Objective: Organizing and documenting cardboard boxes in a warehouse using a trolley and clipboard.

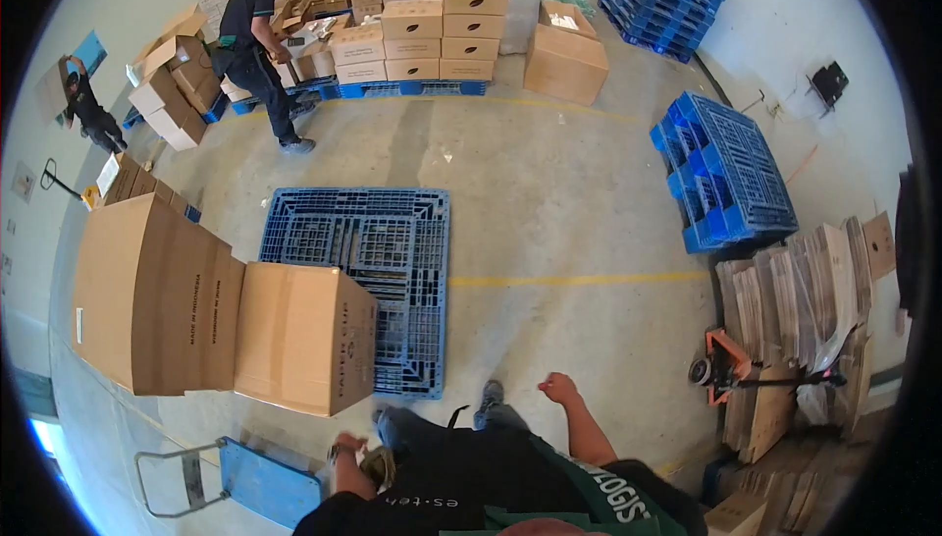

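Observation:
My left hand, with a watch at the wrist, hangs beside my body; its fingers are partly hidden. It is apart from the large carton, which stands on the near left part of a blue plastic pallet. A taller carton adjoins it on the left, bearing printing on its side. Over the bare concrete floor, my right hand is held forward with fingers curled and nothing visible in it. My shoes show just short of the pallet's near right corner.
A blue platform trolley stands at lower left. Rightward are a tilted blue pallet stack, an orange pallet jack and flattened cartons. One person bends by stacked cartons; another reaches up at the left wall.

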Action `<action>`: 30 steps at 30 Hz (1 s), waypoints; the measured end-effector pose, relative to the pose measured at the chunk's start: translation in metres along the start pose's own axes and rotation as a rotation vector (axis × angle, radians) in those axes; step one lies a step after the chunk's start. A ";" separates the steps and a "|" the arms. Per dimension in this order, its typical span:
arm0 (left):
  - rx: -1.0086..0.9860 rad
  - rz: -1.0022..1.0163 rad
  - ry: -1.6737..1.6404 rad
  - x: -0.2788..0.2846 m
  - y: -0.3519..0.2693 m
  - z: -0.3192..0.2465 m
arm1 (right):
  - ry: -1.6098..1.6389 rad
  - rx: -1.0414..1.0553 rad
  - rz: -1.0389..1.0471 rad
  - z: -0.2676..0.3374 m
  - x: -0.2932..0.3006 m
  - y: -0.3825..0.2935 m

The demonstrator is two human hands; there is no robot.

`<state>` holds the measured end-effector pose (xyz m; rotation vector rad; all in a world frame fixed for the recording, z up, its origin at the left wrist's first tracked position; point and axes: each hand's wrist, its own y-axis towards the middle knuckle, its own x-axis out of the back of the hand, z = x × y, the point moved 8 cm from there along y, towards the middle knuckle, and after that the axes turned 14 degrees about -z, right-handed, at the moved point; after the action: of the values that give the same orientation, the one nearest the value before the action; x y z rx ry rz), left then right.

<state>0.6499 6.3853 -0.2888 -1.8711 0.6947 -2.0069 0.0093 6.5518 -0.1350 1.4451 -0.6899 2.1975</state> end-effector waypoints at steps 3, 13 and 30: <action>-0.606 -0.315 -0.137 0.164 0.030 -0.219 | 0.477 -0.436 -0.332 -0.197 0.040 -0.014; -0.650 -0.331 -0.833 0.409 0.060 -0.494 | 0.674 -0.877 -0.099 -0.222 0.041 0.067; -1.021 0.192 -0.198 0.476 0.404 -0.681 | 0.383 -0.071 -0.156 0.084 0.173 0.593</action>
<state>-0.1117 5.8875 -0.1287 -2.2909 1.9967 -1.3770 -0.3449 6.0454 -0.0500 0.9659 -0.4979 2.2125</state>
